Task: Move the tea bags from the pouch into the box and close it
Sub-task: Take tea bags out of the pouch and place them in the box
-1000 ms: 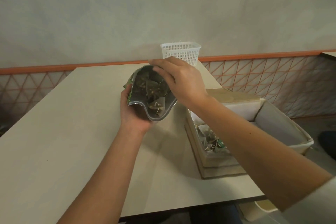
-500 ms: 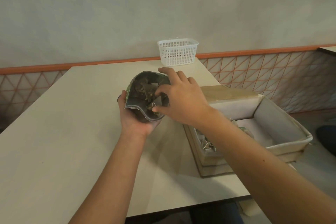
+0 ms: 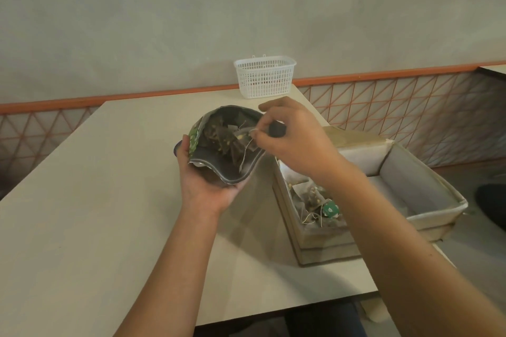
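Left hand (image 3: 208,186) cupping open pouch (image 3: 227,145) from below, above the desk (image 3: 95,200), mouth tilted toward camera. Right hand (image 3: 290,134) pinching one tea bag (image 3: 247,137) at pouch mouth, string dangling. More tea bags (image 3: 315,200) already in near compartment of box (image 3: 427,216), lid open, at right desk edge. White basket (image 3: 264,76) at far edge.

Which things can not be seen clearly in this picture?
- Pouch bottom: head view, hidden by left hand.
- Tea bags in the box: partly covered by the right arm.
- Basket contents: too small to tell.
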